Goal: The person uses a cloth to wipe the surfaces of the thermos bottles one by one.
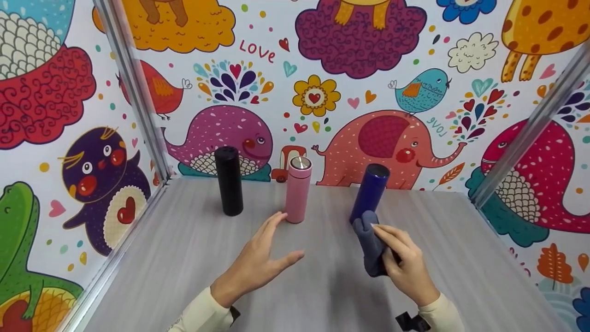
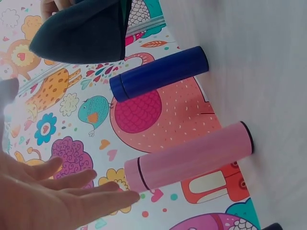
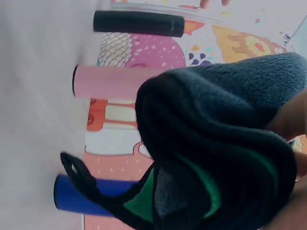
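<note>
My right hand (image 1: 408,260) grips a folded grey-blue cloth (image 1: 372,251) with a dark edge; in the right wrist view the cloth (image 3: 225,110) shows green inside its folds and a hanging loop. Behind it stands a dark blue bottle (image 1: 371,189), its lower part overlapped by the cloth in the head view. My left hand (image 1: 256,263), fingers straight and thumb spread, holds nothing. Its fingertips come up close to the foot of a pink bottle (image 1: 297,193) with a silver-topped lid. Farther left a black bottle (image 1: 229,182) stands upright.
All three bottles stand in a row toward the back of the grey table (image 1: 184,267). Printed cartoon panels (image 1: 359,92) rise behind and at both sides, joined by metal corner posts (image 1: 138,92).
</note>
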`<state>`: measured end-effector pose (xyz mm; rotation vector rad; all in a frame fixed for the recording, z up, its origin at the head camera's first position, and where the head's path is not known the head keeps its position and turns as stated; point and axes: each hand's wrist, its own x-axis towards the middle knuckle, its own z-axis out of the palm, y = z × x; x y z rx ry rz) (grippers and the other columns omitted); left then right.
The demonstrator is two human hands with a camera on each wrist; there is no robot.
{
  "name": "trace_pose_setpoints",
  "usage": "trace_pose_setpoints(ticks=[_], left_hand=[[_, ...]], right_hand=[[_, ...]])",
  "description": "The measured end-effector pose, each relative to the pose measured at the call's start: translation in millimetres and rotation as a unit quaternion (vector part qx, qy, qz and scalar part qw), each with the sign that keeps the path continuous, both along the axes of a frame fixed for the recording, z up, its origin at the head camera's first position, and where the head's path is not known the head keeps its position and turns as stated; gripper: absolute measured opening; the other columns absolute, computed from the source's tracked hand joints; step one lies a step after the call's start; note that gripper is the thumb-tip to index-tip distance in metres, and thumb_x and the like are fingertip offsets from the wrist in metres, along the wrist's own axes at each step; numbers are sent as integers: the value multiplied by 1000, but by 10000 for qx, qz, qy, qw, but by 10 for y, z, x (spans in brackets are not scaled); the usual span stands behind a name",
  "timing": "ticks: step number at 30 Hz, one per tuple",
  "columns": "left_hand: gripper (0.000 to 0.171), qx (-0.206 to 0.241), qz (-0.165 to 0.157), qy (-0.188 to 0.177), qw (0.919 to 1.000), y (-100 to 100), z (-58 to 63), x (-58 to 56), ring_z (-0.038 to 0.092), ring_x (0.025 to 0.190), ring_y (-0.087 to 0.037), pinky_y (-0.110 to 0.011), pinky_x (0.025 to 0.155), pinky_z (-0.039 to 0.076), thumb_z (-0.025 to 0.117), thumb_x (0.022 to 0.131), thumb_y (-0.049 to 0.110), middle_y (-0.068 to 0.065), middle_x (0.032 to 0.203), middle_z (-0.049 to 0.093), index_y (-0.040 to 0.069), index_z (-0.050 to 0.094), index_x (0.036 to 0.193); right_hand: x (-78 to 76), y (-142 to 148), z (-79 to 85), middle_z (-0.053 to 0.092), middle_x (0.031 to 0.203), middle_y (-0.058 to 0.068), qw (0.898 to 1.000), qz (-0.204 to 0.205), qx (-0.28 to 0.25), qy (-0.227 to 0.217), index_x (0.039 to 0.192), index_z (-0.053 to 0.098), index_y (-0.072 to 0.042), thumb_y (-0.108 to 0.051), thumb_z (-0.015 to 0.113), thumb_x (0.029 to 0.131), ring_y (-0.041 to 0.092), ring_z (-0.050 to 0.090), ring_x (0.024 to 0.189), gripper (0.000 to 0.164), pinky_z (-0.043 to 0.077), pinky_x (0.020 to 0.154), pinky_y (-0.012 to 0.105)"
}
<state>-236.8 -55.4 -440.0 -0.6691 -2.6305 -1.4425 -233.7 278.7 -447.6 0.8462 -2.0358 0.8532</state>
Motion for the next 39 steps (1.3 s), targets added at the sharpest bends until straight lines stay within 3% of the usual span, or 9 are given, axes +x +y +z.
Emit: trace_pose_setpoints(ticks=[3, 7, 10, 17, 28, 34, 39], left_hand=[[91, -46, 41, -78, 10000, -15, -16, 2, 31, 144, -25, -57, 111, 33, 67, 86, 65, -3, 159, 31, 18, 31, 156], [92, -90, 87, -132, 9998, -25, -42, 9, 31, 144, -26, -58, 111, 32, 67, 86, 65, -4, 159, 31, 17, 32, 156], [92, -102, 116, -147, 9998, -23, -61, 12, 31, 144, -25, -58, 111, 32, 67, 85, 66, -3, 159, 31, 18, 32, 155], [91, -74, 28, -274, 9996, -14, -119, 7, 33, 143, -24, -57, 112, 32, 67, 85, 66, -2, 157, 34, 18, 32, 155], [89, -17, -61, -373, 9993, -27, -166, 18, 35, 142, -24, -57, 112, 32, 67, 86, 64, -4, 156, 36, 20, 32, 155], [88, -11, -40, -196, 9998, -28, -181, 34, 36, 142, -25, -55, 111, 35, 66, 87, 64, -4, 155, 37, 19, 32, 155], [88, -8, -46, -182, 9998, -39, -163, 30, 35, 142, -26, -55, 112, 33, 67, 87, 63, -4, 155, 37, 18, 32, 155]], right_hand=[[-154, 93, -104, 65, 124, 8, 9987, -239, 446, -13, 130, 67, -8, 28, 55, 76, 24, 59, 105, 66, 46, 93, 19], [-327, 158, -248, 65, 122, 6, 9922, -489, 1122, -220, 130, 68, -10, 24, 61, 76, 24, 58, 99, 64, 53, 83, 34], [-423, 177, -399, 65, 117, 8, 9841, -535, 1619, -488, 129, 69, -8, 22, 65, 76, 26, 58, 94, 60, 56, 77, 44], [-505, 207, -752, 66, 111, 11, 9583, -556, 2450, -1361, 125, 70, -7, 15, 63, 83, 31, 60, 95, 48, 55, 80, 48], [-536, 160, -911, 65, 114, 10, 9417, -385, 2650, -2036, 128, 68, -8, 13, 60, 87, 31, 60, 99, 46, 53, 83, 52], [-557, 144, -971, 64, 115, 12, 9326, -344, 2764, -2298, 129, 67, -8, 13, 61, 88, 34, 60, 100, 47, 53, 83, 54], [-582, 147, -944, 64, 116, 13, 9273, -270, 2816, -2450, 130, 67, -8, 14, 61, 87, 35, 60, 102, 48, 51, 83, 57]])
